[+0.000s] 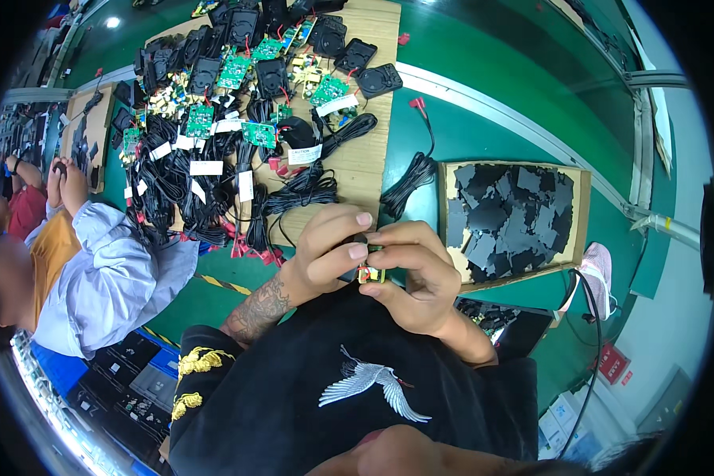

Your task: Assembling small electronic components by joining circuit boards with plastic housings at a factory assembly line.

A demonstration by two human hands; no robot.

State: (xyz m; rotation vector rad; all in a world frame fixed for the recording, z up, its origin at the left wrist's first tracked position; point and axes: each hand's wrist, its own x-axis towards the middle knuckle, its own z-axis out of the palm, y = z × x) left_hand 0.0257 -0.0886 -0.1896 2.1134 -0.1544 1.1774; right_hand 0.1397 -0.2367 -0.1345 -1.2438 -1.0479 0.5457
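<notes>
Small component (370, 274) between both hands' fingers (349, 252)

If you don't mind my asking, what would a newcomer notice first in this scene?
First, the left hand and right hand meeting at centre, pinching a small electronic component. Beyond them, a heap of green circuit boards and bundled black cables covers the cardboard sheet; at right sits a cardboard tray of black pads.
</notes>
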